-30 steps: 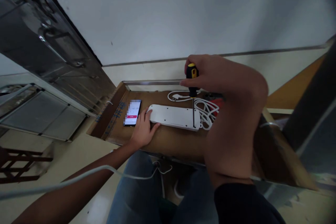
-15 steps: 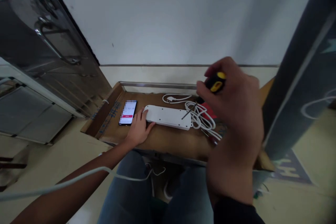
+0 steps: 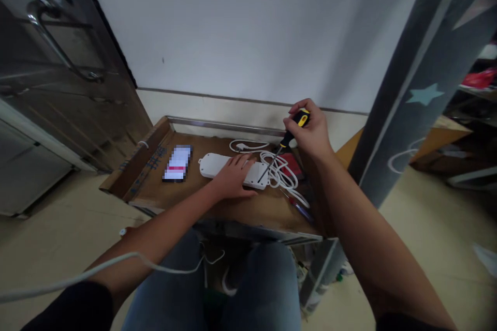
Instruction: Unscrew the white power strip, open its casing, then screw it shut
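A white power strip (image 3: pixel 212 164) lies face down on a low wooden table (image 3: pixel 248 209). My left hand (image 3: pixel 234 179) rests flat on the strip's middle, fingers stretched out. My right hand (image 3: pixel 309 131) is wrapped round the black and yellow handle of a screwdriver (image 3: pixel 281 145), held tilted, its tip down on the strip's right end. The strip's white cable (image 3: pixel 282 172) is coiled just right of it, with the plug (image 3: pixel 241 146) behind.
A phone (image 3: pixel 177 163) with a lit screen lies left of the strip. Something red (image 3: pixel 292 164) sits under the cable and a second tool (image 3: pixel 301 208) lies near the table's front right corner. A grey post (image 3: pixel 404 88) rises at the right, a metal door (image 3: pixel 58 62) at the left.
My left hand slid from the strip's left end onto its middle. My right hand moved away from the camera and lowered the screwdriver tip to the strip's right end. The view swung right.
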Motion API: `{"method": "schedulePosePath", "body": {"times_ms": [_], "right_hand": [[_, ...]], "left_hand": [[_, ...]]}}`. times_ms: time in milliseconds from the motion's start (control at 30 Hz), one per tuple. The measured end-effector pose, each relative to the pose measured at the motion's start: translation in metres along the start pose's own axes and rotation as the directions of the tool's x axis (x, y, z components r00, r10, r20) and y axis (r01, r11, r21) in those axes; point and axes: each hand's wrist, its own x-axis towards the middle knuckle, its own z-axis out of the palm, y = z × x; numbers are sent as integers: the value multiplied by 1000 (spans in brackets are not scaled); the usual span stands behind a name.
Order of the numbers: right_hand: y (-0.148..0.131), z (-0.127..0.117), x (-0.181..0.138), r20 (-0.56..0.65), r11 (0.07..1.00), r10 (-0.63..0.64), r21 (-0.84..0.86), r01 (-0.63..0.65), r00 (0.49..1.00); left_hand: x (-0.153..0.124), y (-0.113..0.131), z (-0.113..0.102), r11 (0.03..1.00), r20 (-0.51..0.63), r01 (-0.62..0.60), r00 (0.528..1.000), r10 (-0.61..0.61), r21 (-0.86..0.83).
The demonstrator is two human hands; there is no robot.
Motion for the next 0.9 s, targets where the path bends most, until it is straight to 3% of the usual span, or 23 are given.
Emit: {"method": "schedulePosePath", "body": {"times_ms": [100,200,500,667,900], "right_hand": [[16,6,10,4,999,30,39,-30,1000],[26,10,15,-9,997,53,64,-52,999],[22,10,3,-161,987,128,118,-109,979],[14,10,-4,-449,997,44,81,-8,892],[10,12,1,-667,979,-117,45,197,736]], "left_hand": [[37,-6,4,997,116,-60,991,66,-50],[55,-16,9,994,171,-85,981,96,-69],[58,-20,14,994,125,-91,987,97,-54],[58,-24,17,988,97,-77,991,91,-136],[58,-20,15,990,143,-56,987,74,-130]]}}
